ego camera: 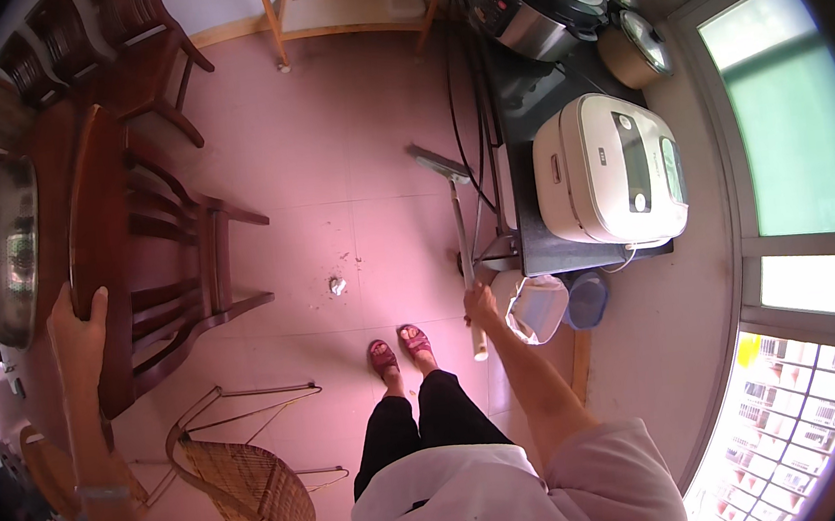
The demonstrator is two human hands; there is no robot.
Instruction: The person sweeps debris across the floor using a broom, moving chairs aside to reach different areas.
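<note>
My right hand [481, 305] is closed around the handle of a long-handled broom [459, 219]. Its flat grey head [442, 168] rests on the floor beside the black stand. My left hand [80, 315] grips the edge of a dark wooden table [93, 216], thumb on the near side; part of its fingers is hard to make out. On the tabletop, close to that hand, lies a large shiny metal bowl or lid [7, 255]. A crumpled white scrap [338, 286] with dark crumbs around it lies on the pink tiles ahead of my feet.
Wooden chairs [217, 257] stand along the table, and a wicker chair [256, 464] is at lower left. At right, a black stand [538, 256] carries a white rice cooker [604, 167] and a pressure cooker [536, 8]. Below are a lined bin [539, 309] and blue bin [589, 300]. Cables [452, 99] hang nearby.
</note>
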